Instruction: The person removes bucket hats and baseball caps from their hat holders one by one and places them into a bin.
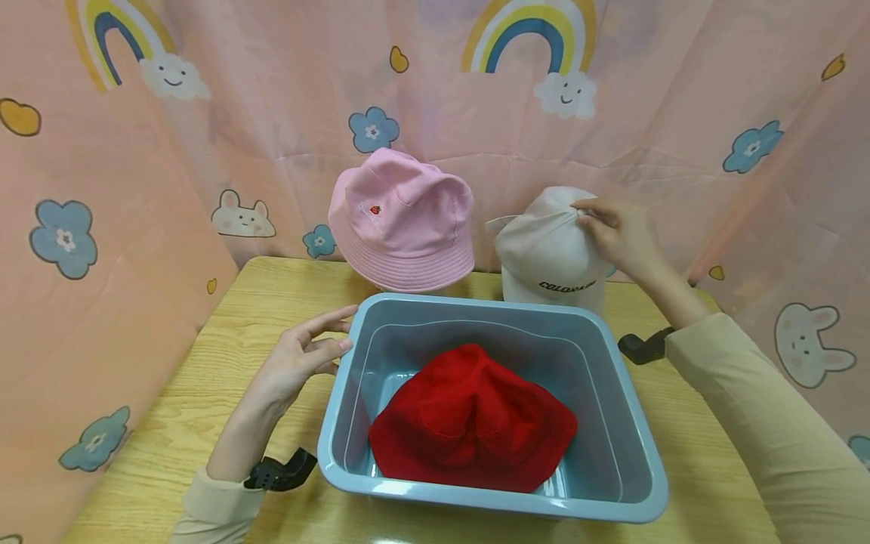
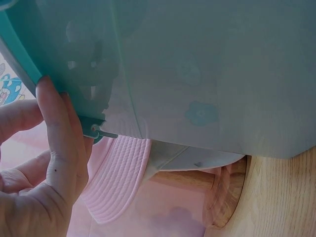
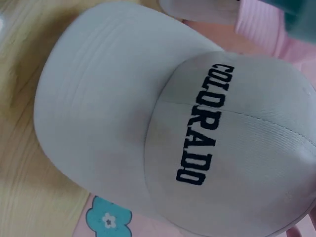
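My right hand [image 1: 627, 236] pinches the crown of a white baseball cap [image 1: 553, 249] at its top. Dark letters reading COLORADO run across the front of this cap, and its brim [image 3: 103, 98] spreads over the tabletop in the right wrist view. Fingertips of my left hand [image 1: 288, 366] touch the rim of a blue-grey plastic bin [image 1: 334, 408] near its far left corner, fingers fairly straight. Inside the bin lies a red bucket hat [image 1: 472, 423], crown up. Behind the bin, a pink bucket hat [image 1: 408, 219] with a small strawberry patch stands raised.
A wooden table [image 1: 224, 332] carries the bin. Behind and at both sides hangs a pink printed curtain [image 1: 292, 91] with rainbows and rabbits. Low in the left wrist view, a round wooden stand base [image 2: 227, 197] shows near the hats.
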`<state>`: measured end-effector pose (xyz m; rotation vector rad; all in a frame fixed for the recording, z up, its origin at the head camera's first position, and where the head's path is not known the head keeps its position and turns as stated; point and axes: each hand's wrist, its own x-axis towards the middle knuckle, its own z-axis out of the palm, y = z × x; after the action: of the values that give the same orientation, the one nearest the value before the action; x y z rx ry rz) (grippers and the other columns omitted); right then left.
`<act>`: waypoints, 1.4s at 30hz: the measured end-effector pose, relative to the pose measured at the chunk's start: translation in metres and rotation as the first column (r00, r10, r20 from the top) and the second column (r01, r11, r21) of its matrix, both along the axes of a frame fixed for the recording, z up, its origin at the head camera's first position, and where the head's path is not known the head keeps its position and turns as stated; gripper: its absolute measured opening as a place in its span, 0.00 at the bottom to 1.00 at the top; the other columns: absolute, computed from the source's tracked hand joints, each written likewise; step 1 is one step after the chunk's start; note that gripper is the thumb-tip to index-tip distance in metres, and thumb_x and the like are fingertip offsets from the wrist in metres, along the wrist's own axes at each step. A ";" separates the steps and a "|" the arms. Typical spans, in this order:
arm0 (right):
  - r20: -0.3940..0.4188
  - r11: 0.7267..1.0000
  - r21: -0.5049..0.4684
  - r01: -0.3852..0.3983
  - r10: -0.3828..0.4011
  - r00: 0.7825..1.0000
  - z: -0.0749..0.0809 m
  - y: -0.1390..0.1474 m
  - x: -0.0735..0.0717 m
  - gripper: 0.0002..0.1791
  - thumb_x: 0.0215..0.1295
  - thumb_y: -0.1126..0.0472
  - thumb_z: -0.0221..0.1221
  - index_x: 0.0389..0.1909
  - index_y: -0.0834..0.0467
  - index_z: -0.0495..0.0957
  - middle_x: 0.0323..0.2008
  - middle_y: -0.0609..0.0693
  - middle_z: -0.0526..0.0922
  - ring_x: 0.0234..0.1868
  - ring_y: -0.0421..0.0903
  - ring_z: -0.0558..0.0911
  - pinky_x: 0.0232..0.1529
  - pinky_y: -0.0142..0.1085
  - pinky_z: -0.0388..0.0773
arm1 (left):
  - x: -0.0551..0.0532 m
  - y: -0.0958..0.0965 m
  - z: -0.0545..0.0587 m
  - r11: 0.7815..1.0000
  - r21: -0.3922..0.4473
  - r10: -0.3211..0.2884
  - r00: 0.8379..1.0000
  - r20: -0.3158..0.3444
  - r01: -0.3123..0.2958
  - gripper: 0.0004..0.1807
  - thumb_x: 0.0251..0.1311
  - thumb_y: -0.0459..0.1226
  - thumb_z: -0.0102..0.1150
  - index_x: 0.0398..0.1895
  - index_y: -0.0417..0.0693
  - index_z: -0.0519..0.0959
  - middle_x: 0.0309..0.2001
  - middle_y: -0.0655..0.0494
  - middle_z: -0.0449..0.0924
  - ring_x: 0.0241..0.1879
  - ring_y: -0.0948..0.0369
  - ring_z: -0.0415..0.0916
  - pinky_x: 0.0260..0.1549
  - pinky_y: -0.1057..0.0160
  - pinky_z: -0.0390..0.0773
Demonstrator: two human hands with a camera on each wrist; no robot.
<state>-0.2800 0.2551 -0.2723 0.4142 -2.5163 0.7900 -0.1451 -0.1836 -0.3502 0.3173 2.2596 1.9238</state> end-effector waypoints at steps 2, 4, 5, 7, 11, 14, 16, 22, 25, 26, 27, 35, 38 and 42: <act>0.008 0.999 -0.025 0.025 -0.025 1.000 0.003 0.000 0.000 0.15 0.66 0.61 0.60 0.51 0.59 0.82 0.52 0.63 0.82 0.56 0.62 0.78 0.54 0.46 0.76 | 0.000 0.000 0.000 1.000 0.002 -0.002 1.000 0.001 0.002 0.28 0.64 0.37 0.57 0.68 0.44 0.67 0.54 0.42 0.71 0.36 0.65 0.82 0.36 0.62 0.82; 0.008 0.999 -0.040 0.037 -0.037 0.999 0.006 0.001 -0.001 0.15 0.65 0.61 0.60 0.51 0.59 0.82 0.51 0.62 0.82 0.58 0.61 0.77 0.57 0.46 0.75 | 0.000 0.000 0.000 1.000 0.004 -0.001 1.000 0.006 0.001 0.28 0.64 0.37 0.57 0.68 0.45 0.67 0.53 0.43 0.71 0.36 0.65 0.82 0.36 0.62 0.82; 0.005 0.998 -0.046 0.040 -0.039 0.999 0.007 0.002 -0.001 0.15 0.65 0.61 0.61 0.51 0.59 0.82 0.51 0.62 0.82 0.58 0.61 0.77 0.58 0.46 0.74 | 0.000 0.000 0.000 1.000 0.004 0.002 1.000 0.008 -0.002 0.28 0.64 0.37 0.57 0.68 0.46 0.67 0.53 0.44 0.71 0.35 0.65 0.82 0.36 0.62 0.82; 0.007 0.997 -0.064 0.043 -0.043 0.999 0.009 0.002 -0.001 0.15 0.64 0.61 0.61 0.50 0.59 0.82 0.50 0.62 0.82 0.59 0.61 0.77 0.60 0.53 0.72 | 0.000 0.000 -0.001 1.000 0.001 0.005 1.000 0.010 -0.005 0.28 0.64 0.37 0.57 0.68 0.46 0.67 0.52 0.47 0.72 0.35 0.65 0.82 0.36 0.61 0.83; 0.027 0.994 -0.088 0.070 -0.067 0.997 0.011 0.004 0.000 0.15 0.65 0.60 0.60 0.51 0.58 0.82 0.50 0.62 0.82 0.59 0.59 0.77 0.59 0.49 0.74 | 0.000 0.000 -0.001 1.000 0.000 0.007 1.000 0.010 -0.007 0.29 0.64 0.37 0.58 0.68 0.47 0.67 0.52 0.48 0.72 0.35 0.65 0.82 0.36 0.62 0.82; 0.022 0.991 -0.086 0.103 -0.102 0.995 0.012 0.005 -0.001 0.15 0.65 0.58 0.60 0.51 0.56 0.83 0.48 0.61 0.83 0.53 0.42 0.81 0.46 0.30 0.76 | 0.000 0.000 -0.001 1.000 0.004 0.003 1.000 0.007 -0.003 0.28 0.64 0.37 0.58 0.68 0.46 0.67 0.53 0.45 0.72 0.36 0.65 0.82 0.36 0.62 0.82; 0.021 0.989 -0.080 0.122 -0.121 0.992 0.014 0.006 -0.002 0.15 0.66 0.57 0.60 0.51 0.55 0.83 0.48 0.60 0.84 0.46 0.30 0.79 0.36 0.22 0.70 | 0.000 0.000 -0.001 1.000 0.003 0.002 1.000 0.005 -0.002 0.28 0.64 0.37 0.58 0.68 0.45 0.67 0.53 0.44 0.71 0.36 0.65 0.82 0.36 0.62 0.82; 0.073 0.983 -0.113 0.146 -0.138 0.988 0.023 0.009 -0.004 0.16 0.67 0.54 0.58 0.52 0.52 0.82 0.51 0.58 0.83 0.53 0.35 0.79 0.44 0.22 0.72 | 0.000 0.000 -0.001 1.000 0.004 0.007 1.000 0.013 -0.007 0.29 0.63 0.37 0.58 0.68 0.47 0.67 0.52 0.49 0.72 0.36 0.64 0.83 0.37 0.62 0.82; 0.107 0.977 -0.149 0.155 -0.140 0.984 0.029 0.009 -0.005 0.16 0.66 0.54 0.59 0.53 0.51 0.82 0.53 0.55 0.82 0.58 0.43 0.78 0.54 0.28 0.75 | 0.000 -0.001 -0.001 1.000 0.006 0.009 1.000 0.017 -0.009 0.29 0.63 0.37 0.58 0.68 0.48 0.67 0.52 0.49 0.72 0.36 0.64 0.83 0.37 0.61 0.82; 0.112 0.975 -0.156 0.158 -0.141 0.984 0.030 0.009 -0.005 0.16 0.66 0.54 0.59 0.53 0.51 0.82 0.54 0.54 0.82 0.58 0.42 0.78 0.55 0.29 0.75 | 0.000 -0.001 -0.001 1.000 0.005 0.009 1.000 0.016 -0.009 0.29 0.63 0.37 0.58 0.68 0.48 0.67 0.53 0.49 0.72 0.36 0.64 0.83 0.37 0.61 0.82; 0.111 0.974 -0.157 0.163 -0.146 0.983 0.031 0.010 -0.005 0.16 0.66 0.54 0.59 0.53 0.51 0.82 0.54 0.54 0.82 0.57 0.40 0.78 0.54 0.29 0.76 | 0.000 -0.001 -0.001 1.000 0.006 0.010 1.000 0.019 -0.010 0.29 0.63 0.37 0.58 0.68 0.48 0.67 0.53 0.48 0.72 0.36 0.64 0.83 0.37 0.61 0.82; 0.114 0.967 -0.151 0.203 -0.187 0.976 0.035 0.017 -0.007 0.16 0.68 0.55 0.57 0.55 0.51 0.81 0.52 0.46 0.84 0.49 0.30 0.79 0.50 0.26 0.77 | -0.001 -0.001 -0.002 1.000 0.003 0.010 1.000 0.019 -0.010 0.29 0.63 0.38 0.59 0.68 0.49 0.67 0.53 0.47 0.72 0.35 0.64 0.83 0.37 0.61 0.83; 0.125 0.966 -0.150 0.212 -0.195 0.973 0.035 0.022 -0.009 0.16 0.68 0.54 0.56 0.55 0.50 0.81 0.53 0.47 0.83 0.51 0.31 0.79 0.53 0.29 0.77 | -0.002 -0.001 -0.002 1.000 0.006 0.010 1.000 0.016 -0.010 0.29 0.63 0.37 0.59 0.68 0.48 0.67 0.52 0.48 0.72 0.35 0.64 0.83 0.36 0.62 0.83; 0.143 0.960 -0.148 0.237 -0.216 0.966 0.033 0.028 -0.011 0.17 0.69 0.54 0.55 0.56 0.48 0.80 0.57 0.48 0.81 0.54 0.32 0.78 0.56 0.31 0.77 | -0.001 0.000 -0.001 1.000 0.010 0.004 1.000 0.011 -0.004 0.29 0.63 0.37 0.58 0.68 0.46 0.67 0.53 0.45 0.71 0.36 0.64 0.83 0.36 0.62 0.83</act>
<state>-0.2909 0.2828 -0.2389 0.0187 -2.5283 0.9473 -0.1462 -0.1841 -0.3517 0.3028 2.2469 1.9342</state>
